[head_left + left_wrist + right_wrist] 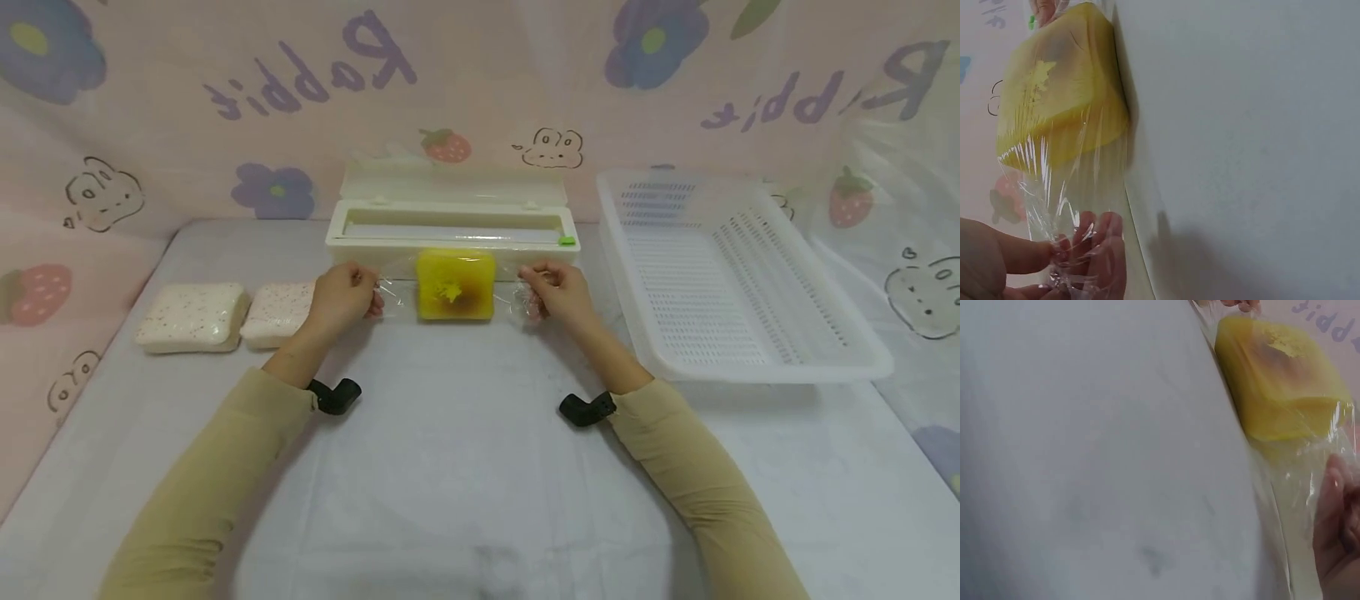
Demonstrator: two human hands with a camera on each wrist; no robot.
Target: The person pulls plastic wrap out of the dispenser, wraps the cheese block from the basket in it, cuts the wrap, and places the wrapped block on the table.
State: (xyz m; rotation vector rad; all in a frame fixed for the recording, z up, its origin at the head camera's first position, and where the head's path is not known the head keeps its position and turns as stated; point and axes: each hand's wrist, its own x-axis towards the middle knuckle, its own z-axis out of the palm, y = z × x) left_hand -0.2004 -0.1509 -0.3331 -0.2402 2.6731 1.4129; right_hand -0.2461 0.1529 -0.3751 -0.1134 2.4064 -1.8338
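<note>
A yellow rounded-square block with a brownish patch and a ragged bright-yellow mark is wrapped in clear cling film. To its left, my left hand pinches one gathered end of the film between thumb and fingers. My right hand grips the opposite end, on the block's right. Between the hands and the block the film is stretched and creased. In the left wrist view, the block shows through the wrinkled film above the thumb. The right wrist view shows the block beyond my fingers.
Behind the block stands a white cling film dispenser, lid raised, with a green slider at its right. Two pale speckled blocks, one further left and one partly behind my left hand, lie on the table. A white perforated basket stands right.
</note>
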